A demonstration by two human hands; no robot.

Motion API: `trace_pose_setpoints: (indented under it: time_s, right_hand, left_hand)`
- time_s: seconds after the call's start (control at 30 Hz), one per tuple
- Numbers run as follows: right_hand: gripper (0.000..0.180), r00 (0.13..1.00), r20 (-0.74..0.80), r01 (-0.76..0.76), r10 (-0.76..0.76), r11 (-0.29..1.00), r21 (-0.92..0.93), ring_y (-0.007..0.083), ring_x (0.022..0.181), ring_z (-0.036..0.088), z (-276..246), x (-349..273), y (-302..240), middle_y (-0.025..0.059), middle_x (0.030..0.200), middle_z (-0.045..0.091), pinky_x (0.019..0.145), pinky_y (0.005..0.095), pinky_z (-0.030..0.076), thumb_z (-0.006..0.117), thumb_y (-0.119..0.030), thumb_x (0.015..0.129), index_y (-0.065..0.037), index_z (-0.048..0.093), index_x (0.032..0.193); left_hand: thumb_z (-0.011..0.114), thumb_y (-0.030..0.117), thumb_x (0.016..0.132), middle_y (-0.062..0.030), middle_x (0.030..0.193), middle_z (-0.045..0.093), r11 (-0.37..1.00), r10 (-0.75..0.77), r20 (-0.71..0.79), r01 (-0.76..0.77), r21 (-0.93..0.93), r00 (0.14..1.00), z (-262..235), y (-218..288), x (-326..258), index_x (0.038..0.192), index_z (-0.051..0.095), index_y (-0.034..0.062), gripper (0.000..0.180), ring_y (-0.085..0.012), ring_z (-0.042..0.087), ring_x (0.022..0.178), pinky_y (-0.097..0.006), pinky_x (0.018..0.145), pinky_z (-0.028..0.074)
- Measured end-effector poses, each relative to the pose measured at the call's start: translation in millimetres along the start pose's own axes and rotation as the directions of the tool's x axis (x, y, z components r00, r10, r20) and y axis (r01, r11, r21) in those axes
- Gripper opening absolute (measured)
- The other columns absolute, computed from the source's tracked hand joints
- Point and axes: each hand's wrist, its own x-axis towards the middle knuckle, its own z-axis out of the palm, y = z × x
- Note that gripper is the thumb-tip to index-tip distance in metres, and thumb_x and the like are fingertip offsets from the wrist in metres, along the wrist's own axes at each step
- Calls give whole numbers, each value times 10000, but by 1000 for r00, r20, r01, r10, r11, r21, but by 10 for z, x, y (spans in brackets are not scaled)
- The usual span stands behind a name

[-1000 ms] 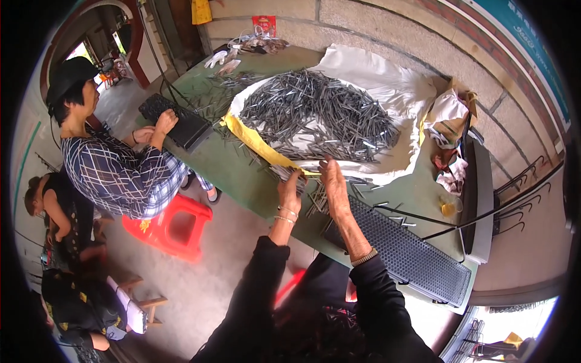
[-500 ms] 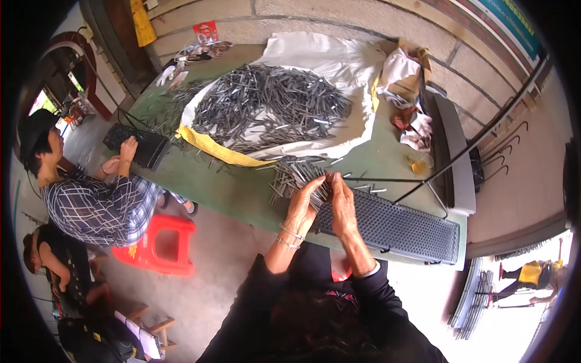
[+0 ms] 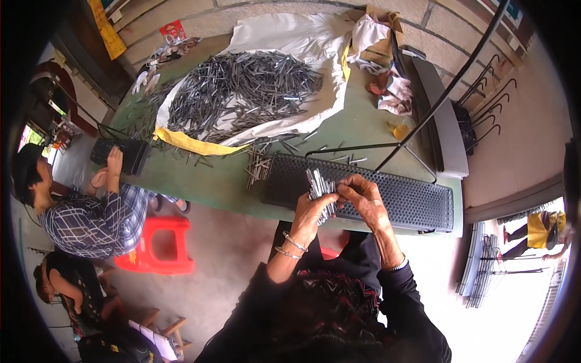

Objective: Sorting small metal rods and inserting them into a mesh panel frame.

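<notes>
Left hand (image 3: 311, 212) is closed round a bundle of thin metal rods (image 3: 319, 192), held upright w/ the ends fanning out above the fist; right hand (image 3: 362, 196) is mostly closed too, fingertips pinching at the side of the same bundle, prob. teasing out one rod, though the pinch itself is too small to tell for sure. Both hands sit over the near edge of the green table (image 3: 230, 178), right above the black perforated tray (image 3: 393, 196) that lies along that edge. Step in hand, as I read it: sorting/feeding rods from the fist into the tray's holes. Next move would call for one rod freed w/o spilling the rest, then lined up end-on w/ a hole, so left grip must stay firm while right works fine. Loose small bunch of rods (image 3: 259, 164) lies just beside the tray's left end; big heap of rods (image 3: 242, 91) sits on a white sheet (image 3: 284, 36) toward the far edge. Another person in a checked shirt (image 3: 97, 221) works at the table's left end, hands on a second black tray (image 3: 118, 154), beside a red stool (image 3: 157, 245).
</notes>
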Motion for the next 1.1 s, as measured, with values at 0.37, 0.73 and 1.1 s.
trace_pose_setpoints:
  time_s: [0.37,0.73,1.1]
  right_hand:
    - [192,998,-64,23,-26,998,-51,135,687,627,13,-61,132,91,803,641,635,258,498,571,-83,885,74,600,992]
    - [182,989,-94,80,-118,938,-336,119,700,632,175,-40,189,83,788,653,643,238,506,593,-30,864,69,609,1016]
    - [186,979,-97,132,-177,925,-357,119,714,636,209,-36,183,89,801,650,644,237,509,590,-24,868,60,608,1033]
  left_hand:
    - [678,105,802,-76,781,689,999,41,-94,-44,-32,995,61,-119,-65,935,661,0,170,-152,664,658,-254,506,477]
    - [691,94,798,-62,820,681,990,40,-240,-71,-123,970,-3,-202,-96,919,655,9,152,-141,661,691,-254,537,485]
    - [690,68,786,-71,798,681,981,55,-252,-98,-165,966,-18,-180,-103,898,661,2,132,-143,657,671,-258,540,489]
